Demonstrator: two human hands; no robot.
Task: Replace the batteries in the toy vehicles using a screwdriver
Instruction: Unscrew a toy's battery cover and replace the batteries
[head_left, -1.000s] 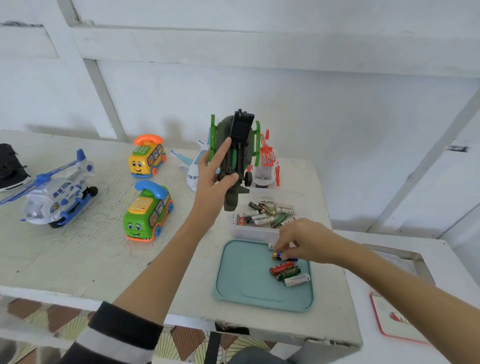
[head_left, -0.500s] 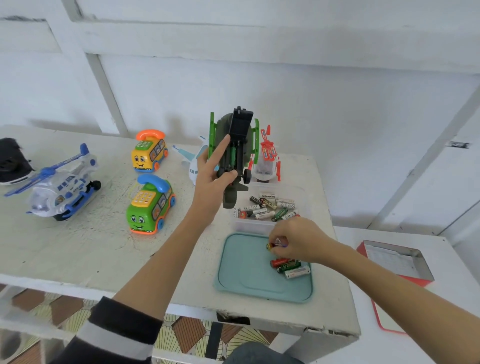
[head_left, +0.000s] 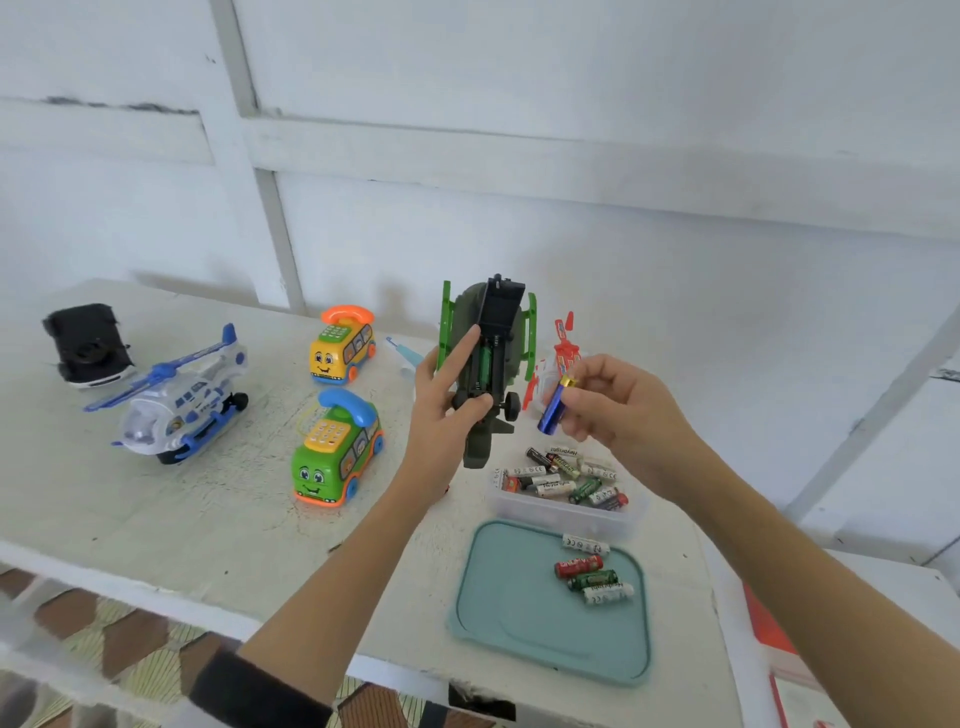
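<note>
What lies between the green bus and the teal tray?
In the head view, the left forearm crosses over that stretch; under it only bare table shows between the green bus and the teal tray.

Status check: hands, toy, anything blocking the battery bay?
Left hand grips dark green toy, bay cover flipped open. Right hand pinches blue battery beside the toy, not yet in. Nothing blocking.

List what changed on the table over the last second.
The right hand pinched the blue battery off the teal tray and lifted it up beside the dark green toy. The left hand keeps holding that toy upright, compartment open. Four batteries remain on the tray.
</note>
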